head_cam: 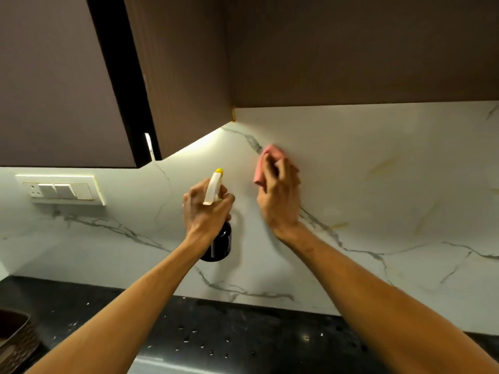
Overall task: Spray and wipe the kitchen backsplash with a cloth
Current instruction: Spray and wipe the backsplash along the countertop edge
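Blurred fingers (pixel 284 172) over half-hidden cloth (pixel 259 171)

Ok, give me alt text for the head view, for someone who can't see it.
The right hand holds a pink cloth against the white marble backsplash just below the brown wall cabinet. The left hand grips a dark spray bottle with a white trigger head, above a black countertop.

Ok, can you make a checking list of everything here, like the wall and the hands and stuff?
Surface: white marble-look backsplash, yellowish smears at right.
Job's things: spray bottle upright, nozzle toward the backsplash; pink cloth against the backsplash.
Clutter: white specks on the black countertop; brown woven container at lower left.
Hands: left hand grips the spray bottle; right hand holds the pink cloth, blurred.
Cables: nothing seen.
Surroundings: brown cabinets above; switch panel at left.
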